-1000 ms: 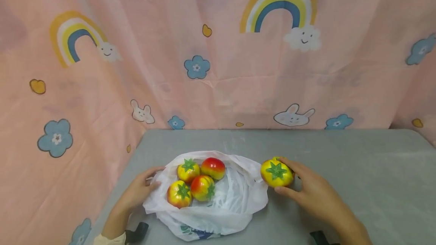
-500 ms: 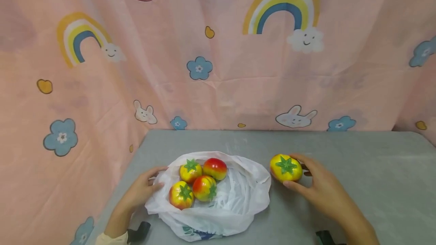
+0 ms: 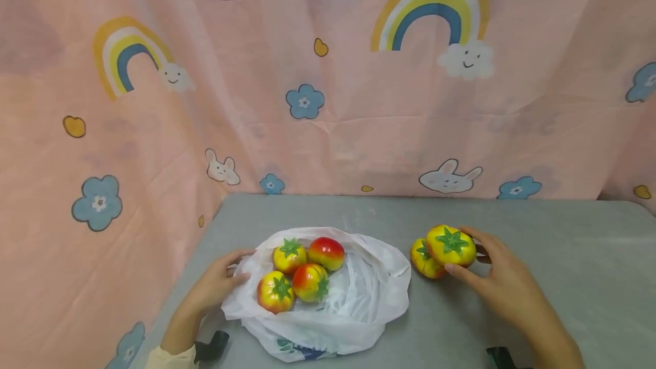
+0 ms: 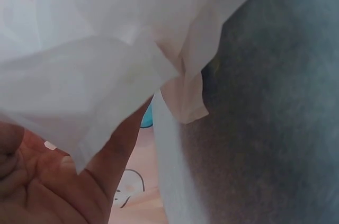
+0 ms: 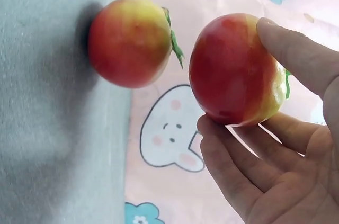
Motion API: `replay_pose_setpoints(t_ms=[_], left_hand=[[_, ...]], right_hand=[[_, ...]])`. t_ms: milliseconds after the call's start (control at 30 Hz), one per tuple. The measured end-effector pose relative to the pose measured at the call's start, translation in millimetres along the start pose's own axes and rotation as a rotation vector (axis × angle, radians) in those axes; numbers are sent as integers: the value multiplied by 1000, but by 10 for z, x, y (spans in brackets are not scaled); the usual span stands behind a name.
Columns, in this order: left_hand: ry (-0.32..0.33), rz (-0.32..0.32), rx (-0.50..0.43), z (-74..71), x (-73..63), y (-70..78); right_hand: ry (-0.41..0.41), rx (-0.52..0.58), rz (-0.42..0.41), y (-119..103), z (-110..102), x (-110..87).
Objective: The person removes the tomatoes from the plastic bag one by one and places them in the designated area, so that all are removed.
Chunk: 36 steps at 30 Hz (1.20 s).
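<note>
My right hand [image 3: 504, 275] grips a yellow-and-red toy tomato [image 3: 451, 246] with a green star-shaped leaf, thumb on one side and fingers on the other. The right wrist view shows this tomato [image 5: 235, 70] held off the table. A second toy tomato [image 3: 424, 263] sits on the table just behind it, partly covered in the head view. To the left lies a white plastic bag [image 3: 353, 335], its mouth spread wide, with several similar tomatoes [image 3: 310, 282] inside. My left hand [image 3: 212, 286] holds the bag's left edge between thumb and fingers; the plastic covers part of the fingers.
The grey table [image 3: 564, 266] reaches back to a pink curtain [image 3: 359, 147] printed with rainbows, flowers and rabbits. Dark camera straps or mounts [image 3: 212, 347] show at both wrists. The bag's right rim is close to the tomato on the table.
My right hand has moved right, away from the bag, with its tomato. The tomato behind, earlier almost hidden, now shows. My left hand stays at the bag; the head view has shifted slightly.
</note>
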<state>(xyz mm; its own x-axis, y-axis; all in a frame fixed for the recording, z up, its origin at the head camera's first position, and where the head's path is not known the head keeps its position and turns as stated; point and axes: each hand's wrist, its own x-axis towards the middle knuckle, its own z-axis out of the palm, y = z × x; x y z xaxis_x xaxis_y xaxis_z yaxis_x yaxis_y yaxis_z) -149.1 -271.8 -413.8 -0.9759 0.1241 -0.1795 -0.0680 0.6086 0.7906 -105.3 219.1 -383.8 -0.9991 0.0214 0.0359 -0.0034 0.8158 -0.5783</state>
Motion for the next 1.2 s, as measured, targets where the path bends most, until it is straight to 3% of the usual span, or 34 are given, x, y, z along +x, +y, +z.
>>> replay_pose_setpoints(t_ms=[833,1200], left_hand=[[15,-26,27,-10,-3,-3],[-1,-12,14,-33,-1,-11]], right_hand=[[-22,10,79,280,-50,82],[-83,12,196,399,-89,154]])
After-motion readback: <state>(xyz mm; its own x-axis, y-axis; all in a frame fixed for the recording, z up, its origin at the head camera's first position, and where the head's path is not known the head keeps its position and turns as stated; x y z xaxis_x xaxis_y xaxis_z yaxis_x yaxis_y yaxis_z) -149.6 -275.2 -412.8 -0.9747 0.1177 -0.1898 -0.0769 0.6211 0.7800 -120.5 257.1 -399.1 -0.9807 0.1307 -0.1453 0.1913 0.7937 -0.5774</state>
